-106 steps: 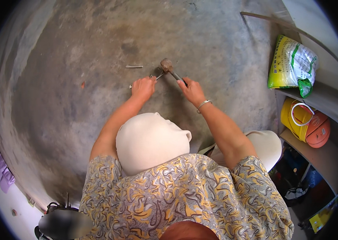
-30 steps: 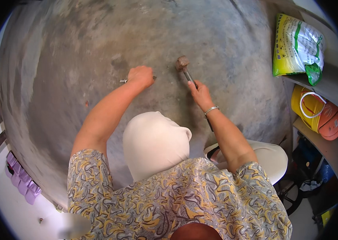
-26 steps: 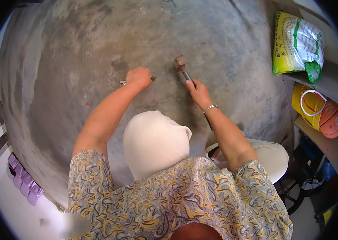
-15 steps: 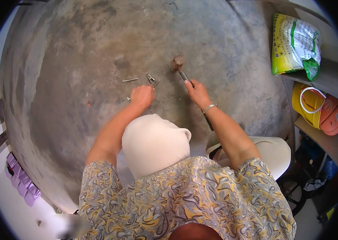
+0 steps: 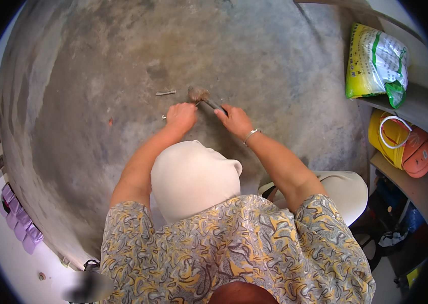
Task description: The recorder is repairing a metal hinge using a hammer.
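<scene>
One brown-headed hammer | right hand grip clamping handle, head showing just beyond left hand, over concrete floor | left grip: can't tell | likely handling head-heavy, rigid; hold by handle

Hammer bars the middle; floor beyond is passable.

Illumination moderate and diffuse; soft shadow on the floor below the right hand; highlights on the plastic bag; lower shelf interior dark; straight edges curved by fisheye distortion; rim black; lower-left patch blurred.
</scene>
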### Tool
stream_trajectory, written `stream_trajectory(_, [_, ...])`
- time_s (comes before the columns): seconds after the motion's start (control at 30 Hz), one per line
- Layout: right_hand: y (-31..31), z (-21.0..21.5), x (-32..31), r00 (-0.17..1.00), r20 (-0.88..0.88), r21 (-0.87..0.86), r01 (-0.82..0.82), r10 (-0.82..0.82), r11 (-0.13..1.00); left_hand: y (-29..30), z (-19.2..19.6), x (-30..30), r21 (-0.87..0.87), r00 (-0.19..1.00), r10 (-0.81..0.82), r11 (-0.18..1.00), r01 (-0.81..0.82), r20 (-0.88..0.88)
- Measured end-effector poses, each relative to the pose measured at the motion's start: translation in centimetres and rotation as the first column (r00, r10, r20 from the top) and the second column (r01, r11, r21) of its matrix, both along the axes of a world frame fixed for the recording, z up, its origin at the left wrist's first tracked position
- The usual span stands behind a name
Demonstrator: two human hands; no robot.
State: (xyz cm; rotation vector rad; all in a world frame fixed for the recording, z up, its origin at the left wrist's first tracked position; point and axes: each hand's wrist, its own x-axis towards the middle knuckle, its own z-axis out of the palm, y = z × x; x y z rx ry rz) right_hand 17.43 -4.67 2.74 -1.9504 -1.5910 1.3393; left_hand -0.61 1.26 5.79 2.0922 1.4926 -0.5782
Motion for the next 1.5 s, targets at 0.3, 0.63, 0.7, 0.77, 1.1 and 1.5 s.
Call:
stream_trajectory(0.3, [2.5, 1.2, 2.2, 0.815, -0.417, -0.267, 0.313, -0.402, 0.911, -0.7, -2.6, -2.1, -0.020, 0.939, 0.262, 0.964, -0.264, 0.225])
stream_trajectory(0.63, [2.0, -0.3, 5.9, 0.938, -0.121, -0.318, 0.275, -0.326, 0.908, 0.0, 2.3, -2.3, -0.977, 0.107, 0.986, 0.141, -0.157, 0.125])
stream_trajectory(0.7, [2.2, 0.2, 6.2, 0.971, 0.075, -0.169, 0.235, -0.225, 0.957, 0.1, 3.4, -2.3, -0.988, 0.068, 0.987, 0.149, -0.030, 0.146])
stream_trajectory(0.77, [2.8, 0.8, 6.1, 0.950, 0.278, -0.031, 0.155, -0.140, 0.987, 0.4, 4.6, -2.5, -0.982, 0.057, 0.981, 0.186, 0.021, 0.187])
stream_trajectory(1.1, [7.9, 11.5, 3.9, 0.675, -0.738, -0.005, 0.008, -0.009, 1.000, 1.4, 8.7, -1.9, -0.937, -0.078, 0.960, 0.280, 0.210, 0.269])
stream_trajectory(1.5, [8.3, 16.1, 3.2, 0.642, -0.767, -0.026, -0.046, 0.009, 0.999, 1.0, 12.0, -1.5, -0.854, -0.124, 0.846, 0.519, -0.033, 0.519])
